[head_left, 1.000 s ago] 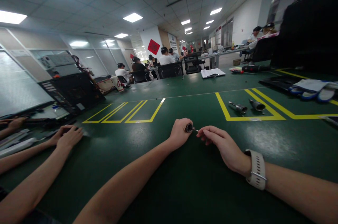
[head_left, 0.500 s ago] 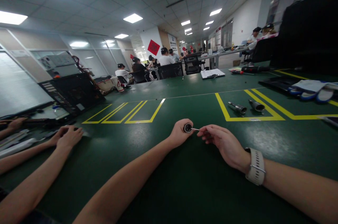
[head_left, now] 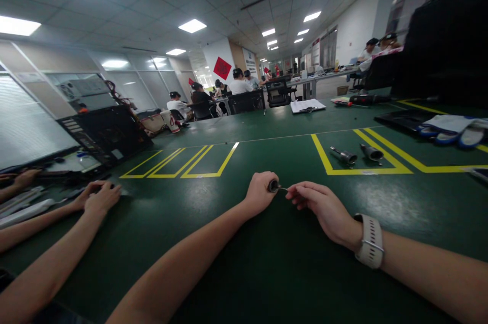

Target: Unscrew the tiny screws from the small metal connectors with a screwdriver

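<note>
My left hand [head_left: 260, 193] is wrapped round a dark metal cylindrical part [head_left: 273, 185], whose round open end faces me. From the side of this part a thin metal rod [head_left: 282, 189] reaches across to my right hand [head_left: 313, 203], which pinches its outer end between thumb and fingertips. Both hands are just above the green table [head_left: 229, 242], close together. Two similar metal parts, one on the left [head_left: 344, 155] and one on the right [head_left: 371, 152], lie inside a yellow taped outline beyond my right hand.
At the left are another person's hands [head_left: 99, 197] near white items [head_left: 28, 212]. Gloves [head_left: 450, 128] lie on a black tray at the right. A clipboard with paper [head_left: 308, 106] and a red-handled tool [head_left: 345, 102] are farther back. More yellow outlines mark the table.
The part in my left hand has turned slightly, its open end now showing more from the side. My right hand has hardly moved and still pinches the rod.
</note>
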Motion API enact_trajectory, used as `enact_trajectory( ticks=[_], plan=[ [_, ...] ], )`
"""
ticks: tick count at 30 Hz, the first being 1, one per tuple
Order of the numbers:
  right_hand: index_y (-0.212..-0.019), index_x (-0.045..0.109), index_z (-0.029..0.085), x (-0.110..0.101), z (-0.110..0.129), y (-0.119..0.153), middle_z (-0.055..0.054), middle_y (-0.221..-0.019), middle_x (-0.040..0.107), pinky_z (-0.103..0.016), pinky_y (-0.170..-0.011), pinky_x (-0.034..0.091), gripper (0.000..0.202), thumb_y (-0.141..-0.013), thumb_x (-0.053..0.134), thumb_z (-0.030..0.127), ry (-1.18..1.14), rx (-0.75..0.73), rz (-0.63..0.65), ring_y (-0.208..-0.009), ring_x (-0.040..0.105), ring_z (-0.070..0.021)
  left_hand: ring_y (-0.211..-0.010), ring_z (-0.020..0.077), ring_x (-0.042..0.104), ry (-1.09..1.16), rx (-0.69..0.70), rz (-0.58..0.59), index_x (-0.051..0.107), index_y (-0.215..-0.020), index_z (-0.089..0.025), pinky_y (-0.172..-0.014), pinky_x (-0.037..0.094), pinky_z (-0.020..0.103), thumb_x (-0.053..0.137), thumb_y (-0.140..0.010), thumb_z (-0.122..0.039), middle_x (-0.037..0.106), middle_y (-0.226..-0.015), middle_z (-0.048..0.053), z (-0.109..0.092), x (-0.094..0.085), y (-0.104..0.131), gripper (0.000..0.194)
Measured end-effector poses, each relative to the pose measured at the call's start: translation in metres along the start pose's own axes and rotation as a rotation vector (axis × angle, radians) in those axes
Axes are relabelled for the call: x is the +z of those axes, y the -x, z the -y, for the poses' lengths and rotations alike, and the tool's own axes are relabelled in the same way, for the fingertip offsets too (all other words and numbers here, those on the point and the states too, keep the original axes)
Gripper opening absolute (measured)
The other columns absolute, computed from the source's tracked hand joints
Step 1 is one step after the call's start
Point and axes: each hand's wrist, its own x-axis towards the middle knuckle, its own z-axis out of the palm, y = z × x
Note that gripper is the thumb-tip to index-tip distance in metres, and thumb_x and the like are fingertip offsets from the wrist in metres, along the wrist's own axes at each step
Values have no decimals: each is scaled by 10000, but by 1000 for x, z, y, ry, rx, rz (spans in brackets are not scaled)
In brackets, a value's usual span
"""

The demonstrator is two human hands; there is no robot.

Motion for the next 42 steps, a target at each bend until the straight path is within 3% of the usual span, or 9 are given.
enact_trajectory(
  ticks=[4, 10, 16, 22, 28, 34, 42],
  plan=[
    [-743, 682, 184, 0, 5, -1, -60, -803, 657, -351, -691, 387, 199, -723, 584, 357, -97, 29, -16, -752, 540, -192, -636, 118, 481, 134, -13, -22, 513, -655, -160, -645, 356, 257, 581, -747, -241, 519, -653, -24, 3, 1, 1, 140],
    [-764, 680, 179, -1, 2, -1, -59, -814, 657, -343, -704, 384, 214, -773, 537, 338, -107, 25, 32, -765, 537, -186, -586, 88, 436, 396, 14, 11, 486, -644, -149, -571, 352, 213, 603, -731, -262, 464, -639, -36, 5, 2, 1, 184],
    [-807, 663, 203, 0, 1, 1, -46, -859, 643, -349, -697, 395, 203, -796, 522, 349, -65, -1, 1, -782, 537, -188, -605, 100, 461, 256, -41, -28, 504, -651, -154, -585, 356, 223, 597, -732, -235, 494, -646, -32, 7, 4, 0, 148],
    [-838, 665, 192, 2, -2, 0, -49, -877, 644, -341, -690, 391, 207, -804, 529, 344, 101, -47, 28, -790, 536, -187, -650, 124, 508, 3, 4, -15, 538, -662, -160, -656, 349, 262, 570, -742, -181, 548, -651, -21, 3, 3, -1, 88],
    [-792, 668, 173, -1, 3, -2, -59, -832, 650, -339, -686, 389, 202, -773, 536, 325, -78, 33, 15, -752, 534, -182, -638, 117, 499, 148, 19, -12, 530, -668, -154, -641, 367, 247, 588, -735, -238, 538, -664, -20, 4, 1, 1, 122],
    [-794, 668, 175, -2, 5, -2, -60, -840, 645, -342, -699, 391, 217, -787, 518, 332, -112, 48, 23, -766, 536, -185, -612, 95, 470, 334, 41, 31, 505, -674, -146, -588, 366, 214, 580, -732, -218, 504, -667, -26, 5, 1, 1, 119],
    [-815, 657, 185, -1, 0, 2, -54, -855, 639, -348, -696, 398, 207, -802, 517, 338, 31, -27, 19, -776, 539, -187, -628, 113, 493, 81, -15, -9, 543, -672, -154, -631, 358, 248, 578, -750, -228, 544, -659, -22, 2, 2, -1, 114]
  ],
)
